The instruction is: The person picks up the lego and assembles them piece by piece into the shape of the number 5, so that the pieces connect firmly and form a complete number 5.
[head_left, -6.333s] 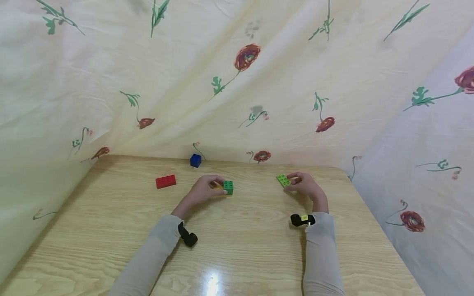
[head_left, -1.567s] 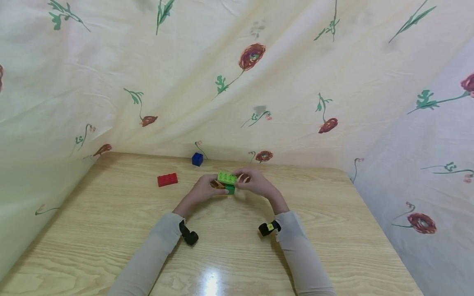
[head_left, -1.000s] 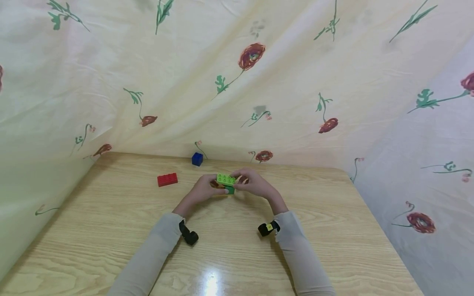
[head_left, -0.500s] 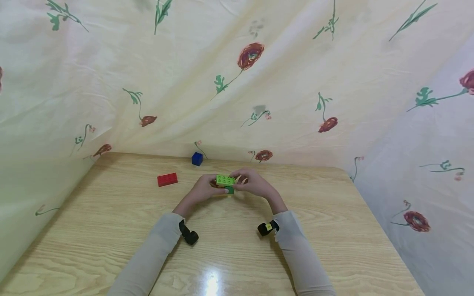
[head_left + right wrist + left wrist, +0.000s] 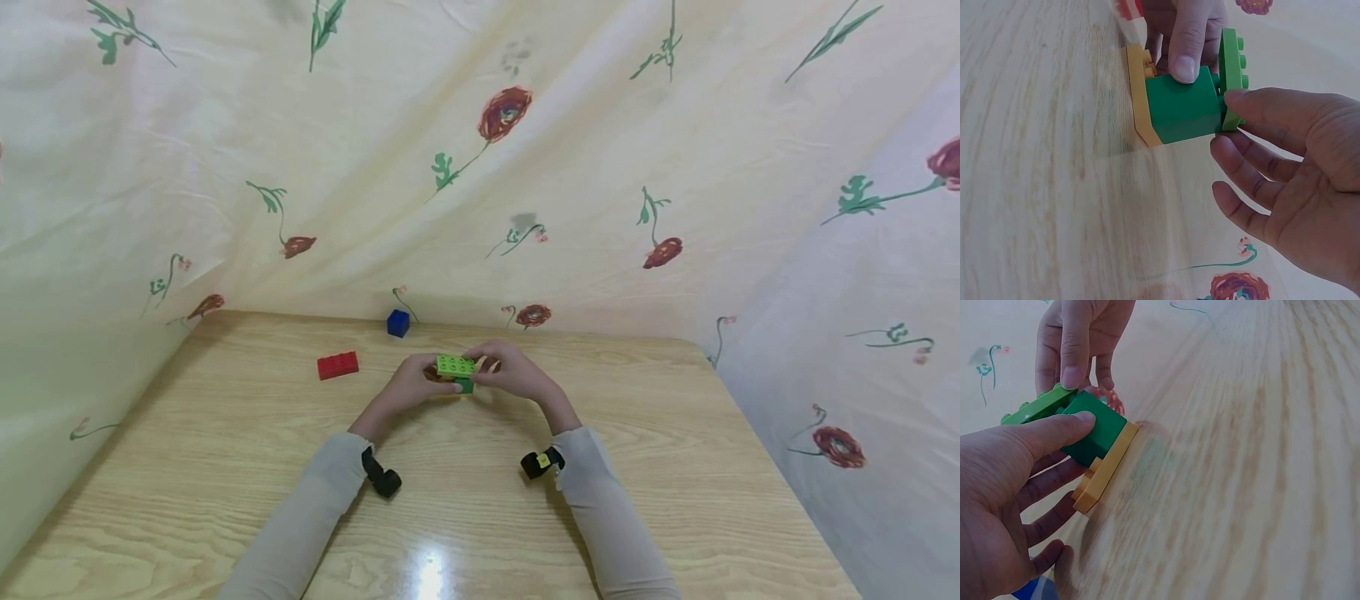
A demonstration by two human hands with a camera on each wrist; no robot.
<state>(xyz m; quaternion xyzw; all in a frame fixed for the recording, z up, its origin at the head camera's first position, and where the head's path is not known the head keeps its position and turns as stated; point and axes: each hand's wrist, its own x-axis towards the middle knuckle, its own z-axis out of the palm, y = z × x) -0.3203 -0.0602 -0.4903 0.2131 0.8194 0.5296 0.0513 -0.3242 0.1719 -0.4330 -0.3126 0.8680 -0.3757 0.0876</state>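
My left hand (image 5: 407, 384) grips a dark green toy brick (image 5: 1182, 106), the thumb pressed against its side. That brick sits on one end of a longer, thin orange-yellow brick (image 5: 1107, 470), low at the table surface. Pinched by its right end in my right hand (image 5: 516, 372) is a thin light green brick (image 5: 454, 365). It lies over the dark green brick and reaches out to the left above the orange-yellow one. In the right wrist view, studs of the dark green brick show in a narrow gap beneath the light green brick.
A red brick (image 5: 337, 365) lies on the wooden table (image 5: 465, 517) to the left of my hands. Behind them, near the back edge, stands a blue brick (image 5: 398, 323). Flowered cloth (image 5: 360, 150) hangs at the back and both sides.
Since the oldest frame, my right hand has brought the light green brick from the right over the dark green one. Over the last second it has tilted and lowered slightly; my left hand stays put.
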